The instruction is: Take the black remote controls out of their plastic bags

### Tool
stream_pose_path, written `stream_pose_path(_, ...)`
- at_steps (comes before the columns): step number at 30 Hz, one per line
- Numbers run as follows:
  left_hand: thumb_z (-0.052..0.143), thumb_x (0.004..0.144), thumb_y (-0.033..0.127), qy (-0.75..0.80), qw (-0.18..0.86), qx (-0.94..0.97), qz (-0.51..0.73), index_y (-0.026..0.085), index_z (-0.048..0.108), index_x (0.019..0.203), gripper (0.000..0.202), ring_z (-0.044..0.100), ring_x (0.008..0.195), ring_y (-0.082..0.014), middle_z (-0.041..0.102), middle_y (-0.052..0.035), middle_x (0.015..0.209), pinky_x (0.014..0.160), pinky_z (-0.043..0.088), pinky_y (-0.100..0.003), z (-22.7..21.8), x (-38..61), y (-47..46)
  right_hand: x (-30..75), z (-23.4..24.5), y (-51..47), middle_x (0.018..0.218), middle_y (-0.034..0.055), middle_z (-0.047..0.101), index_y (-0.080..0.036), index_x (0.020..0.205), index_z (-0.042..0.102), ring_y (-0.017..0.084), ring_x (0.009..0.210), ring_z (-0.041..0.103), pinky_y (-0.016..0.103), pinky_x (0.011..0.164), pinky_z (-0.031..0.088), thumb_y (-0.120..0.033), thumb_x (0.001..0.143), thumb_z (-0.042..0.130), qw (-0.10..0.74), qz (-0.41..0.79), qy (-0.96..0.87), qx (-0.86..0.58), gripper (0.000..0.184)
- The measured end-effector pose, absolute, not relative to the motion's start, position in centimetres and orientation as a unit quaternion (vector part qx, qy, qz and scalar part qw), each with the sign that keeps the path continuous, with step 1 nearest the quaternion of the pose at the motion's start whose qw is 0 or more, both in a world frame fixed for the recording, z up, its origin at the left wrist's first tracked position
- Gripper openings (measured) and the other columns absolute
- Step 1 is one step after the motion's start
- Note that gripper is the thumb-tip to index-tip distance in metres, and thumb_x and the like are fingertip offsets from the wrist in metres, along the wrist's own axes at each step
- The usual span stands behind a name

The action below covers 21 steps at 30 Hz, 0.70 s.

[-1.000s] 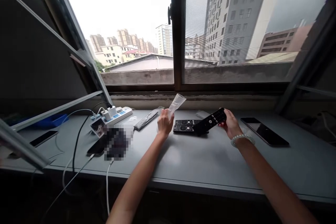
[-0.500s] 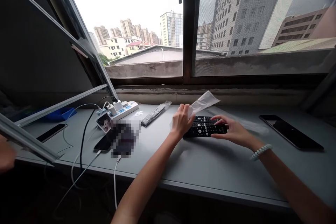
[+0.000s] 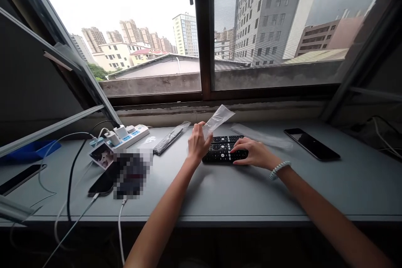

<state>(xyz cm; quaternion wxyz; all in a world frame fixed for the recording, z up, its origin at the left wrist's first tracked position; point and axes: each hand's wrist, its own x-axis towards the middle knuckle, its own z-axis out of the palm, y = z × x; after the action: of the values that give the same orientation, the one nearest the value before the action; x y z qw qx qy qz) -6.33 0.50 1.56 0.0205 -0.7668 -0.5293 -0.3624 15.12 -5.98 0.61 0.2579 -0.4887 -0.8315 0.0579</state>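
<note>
My left hand [image 3: 197,144] is closed on a clear plastic sleeve [image 3: 221,117], which sticks up to the right from its fingers. Several black remote controls lie side by side on the grey desk, just right of that hand. My right hand [image 3: 257,154], with a coiled band on its wrist, has thumb and fingers around the right end of the nearest remote control [image 3: 216,157]. Behind it lies another remote control [image 3: 232,138], partly covered by my fingers. A black remote in a plastic sleeve [image 3: 171,139] rests farther left.
Flat behind my right hand lies another clear sleeve [image 3: 262,136]. A black tablet or large phone [image 3: 312,144] is at the right. At the left are a power strip [image 3: 132,137] with chargers, a plugged-in phone [image 3: 103,181], cables, a blue tray [image 3: 29,150] and a metal frame [image 3: 56,127].
The view has turned right, so everything appears farther left. My right hand has come down with the nearest remote, which now lies lower against the desk beside the others. My left hand keeps the sleeve.
</note>
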Motion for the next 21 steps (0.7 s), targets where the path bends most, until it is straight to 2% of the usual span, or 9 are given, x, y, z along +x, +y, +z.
stream_pose_path(4, 0.045, 0.088, 0.038, -0.519, 0.045, -0.800, -0.298, 0.022, 0.052, 0.103, 0.023, 0.056, 0.091, -0.0191, 0.053, -0.0043, 0.103, 0.075, 0.045, -0.029, 1.3, -6.2, 0.0, 15.0, 0.1, -5.7, 0.095, 0.0010, 0.063, -0.028, 0.088, 0.071, 0.015, 0.076, 0.059, 0.025, 0.060, 0.042, -0.040, 0.070, 0.070, 0.260, 0.102, -0.830, -0.484, 0.022)
stream_pose_path(8, 0.051, 0.084, 0.046, -0.496, 0.056, -0.823, -0.271, 0.024, 0.053, 0.107, 0.032, 0.055, 0.092, -0.0186, 0.054, -0.0032, 0.103, 0.080, 0.043, -0.029, 1.1, -5.8, -0.4, 15.0, 0.0, -5.4, 0.093, 0.0014, 0.063, -0.025, 0.090, 0.068, 0.014, 0.069, 0.056, 0.025, 0.059, 0.042, -0.046, 0.067, 0.071, 0.291, 0.089, -0.826, -0.475, 0.031)
stream_pose_path(12, 0.055, 0.082, 0.039, -0.508, 0.069, -0.812, -0.279, 0.024, 0.055, 0.106, 0.029, 0.055, 0.094, -0.0193, 0.054, -0.0035, 0.103, 0.086, 0.040, -0.032, 1.1, -5.8, -0.7, 14.9, 0.4, -5.6, 0.067, -0.0003, 0.057, -0.020, 0.066, 0.057, 0.011, 0.055, 0.048, 0.025, 0.053, 0.038, -0.056, 0.069, 0.067, 0.363, 0.041, -0.786, -0.498, 0.037)
stream_pose_path(14, 0.057, 0.080, 0.033, -0.507, 0.078, -0.810, -0.285, 0.023, 0.056, 0.105, 0.026, 0.054, 0.095, -0.0200, 0.054, -0.0045, 0.103, 0.088, 0.038, -0.034, 1.2, -5.8, -0.9, 15.0, 0.7, -5.7, 0.065, 0.0001, 0.055, -0.021, 0.064, 0.054, 0.011, 0.053, 0.046, 0.025, 0.052, 0.038, -0.058, 0.073, 0.062, 0.410, 0.006, -0.760, -0.504, 0.039)
stream_pose_path(17, 0.059, 0.078, 0.028, -0.479, 0.089, -0.828, -0.278, 0.023, 0.058, 0.104, 0.027, 0.054, 0.095, -0.0205, 0.054, -0.0051, 0.101, 0.087, 0.038, -0.035, 1.1, -5.5, -1.2, 14.9, 0.9, -5.9, 0.083, 0.0050, 0.061, -0.022, 0.079, 0.061, 0.017, 0.070, 0.054, 0.028, 0.064, 0.044, -0.054, 0.076, 0.061, 0.452, -0.086, -0.738, -0.494, 0.032)
stream_pose_path(19, 0.060, 0.077, 0.027, -0.456, 0.090, -0.844, -0.268, 0.023, 0.058, 0.106, 0.029, 0.054, 0.095, -0.0206, 0.055, -0.0048, 0.101, 0.086, 0.039, -0.034, 1.0, -5.0, -1.4, 14.7, 0.8, -5.8, 0.099, 0.0074, 0.062, -0.024, 0.091, 0.065, 0.022, 0.090, 0.056, 0.034, 0.080, 0.043, -0.048, 0.075, 0.065, 0.436, -0.143, -0.759, -0.462, 0.028)
stream_pose_path(21, 0.061, 0.077, 0.027, -0.429, 0.088, -0.859, -0.265, 0.023, 0.058, 0.106, 0.029, 0.054, 0.094, -0.0202, 0.055, -0.0047, 0.101, 0.084, 0.041, -0.033, 0.9, -4.6, -1.6, 14.5, 0.7, -5.6, 0.105, 0.0060, 0.063, -0.027, 0.093, 0.066, 0.023, 0.099, 0.054, 0.038, 0.090, 0.038, -0.039, 0.079, 0.064, 0.394, -0.160, -0.802, -0.419, 0.019)
